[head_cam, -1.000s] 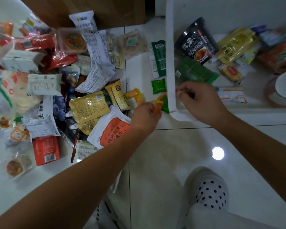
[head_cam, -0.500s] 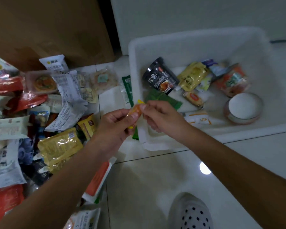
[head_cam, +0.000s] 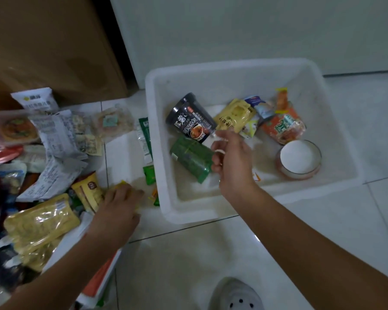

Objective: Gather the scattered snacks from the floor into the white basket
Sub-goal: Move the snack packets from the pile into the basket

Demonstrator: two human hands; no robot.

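White rectangular plastic basket (head_cam: 233,67), bright crinkly snack packets (head_cam: 233,115) inside.

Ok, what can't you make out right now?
All head view:
- Left hand: motion blur; grip on the yellow packet unclear.
- Right hand: blurred over the white basket; whether it holds anything, unclear.
- Orange-white pouch: mostly under the left forearm.
- Floor pile: cut by the left edge.

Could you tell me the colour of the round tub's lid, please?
The lid is white, clearest in the head view.
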